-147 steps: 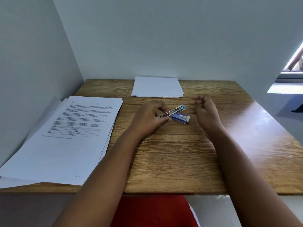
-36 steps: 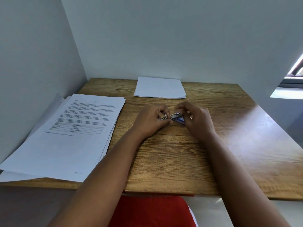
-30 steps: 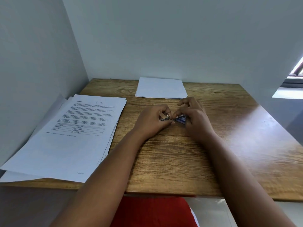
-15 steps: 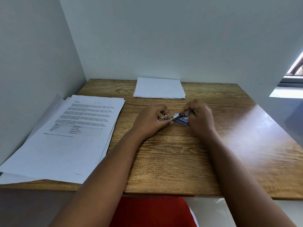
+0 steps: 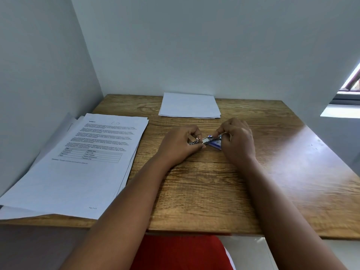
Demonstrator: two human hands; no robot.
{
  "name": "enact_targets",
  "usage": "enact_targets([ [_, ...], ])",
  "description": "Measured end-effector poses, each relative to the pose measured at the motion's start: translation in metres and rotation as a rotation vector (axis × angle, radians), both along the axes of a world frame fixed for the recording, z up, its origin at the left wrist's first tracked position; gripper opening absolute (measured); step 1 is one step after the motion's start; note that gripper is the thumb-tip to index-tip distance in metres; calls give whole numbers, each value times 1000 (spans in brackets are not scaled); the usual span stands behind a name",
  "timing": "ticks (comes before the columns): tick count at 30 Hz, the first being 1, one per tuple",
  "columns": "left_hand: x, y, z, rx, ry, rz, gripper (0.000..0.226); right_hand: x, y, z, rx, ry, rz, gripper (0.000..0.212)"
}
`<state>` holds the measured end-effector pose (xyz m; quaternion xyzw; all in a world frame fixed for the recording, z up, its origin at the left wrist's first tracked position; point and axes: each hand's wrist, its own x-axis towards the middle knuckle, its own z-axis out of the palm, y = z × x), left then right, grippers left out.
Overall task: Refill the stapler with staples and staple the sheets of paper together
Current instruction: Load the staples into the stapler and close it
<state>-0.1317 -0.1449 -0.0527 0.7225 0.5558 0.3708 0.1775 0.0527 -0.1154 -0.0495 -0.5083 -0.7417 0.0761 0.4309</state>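
Observation:
A small metal and blue stapler (image 5: 208, 140) lies between my hands at the middle of the wooden table (image 5: 204, 184). My left hand (image 5: 180, 146) grips its rear metal end with thumb and curled fingers. My right hand (image 5: 238, 142) pinches its front end with thumb and forefinger. A small blue and white staple box (image 5: 215, 145) lies on the table just under the stapler's front, partly hidden by my right hand. Whether staples sit in the stapler cannot be seen.
A thick stack of printed sheets (image 5: 81, 162) covers the table's left side and overhangs the front edge. A smaller pile of blank white sheets (image 5: 190, 105) lies at the back against the wall. Walls close in at left and rear.
My right hand came in from the right and took hold of the stapler's front end; over the last second it shifted slightly right along it. My left hand has kept its grip.

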Motion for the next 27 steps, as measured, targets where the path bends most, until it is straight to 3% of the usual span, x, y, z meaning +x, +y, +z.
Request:
enact_targets([
  [8,-1,1,-1,-6,-31,-14,17,-11,-8,-1,-109,-144,268,34],
  [18,-1,1,-1,-2,2,7,19,-3,2,-3,-140,1,-8,42],
  [23,0,1,-1,-8,5,7,19,-1,9,-7,-163,160,-63,33],
  [27,0,1,-1,-5,6,9,19,2,9,-7,-135,102,-4,36],
])
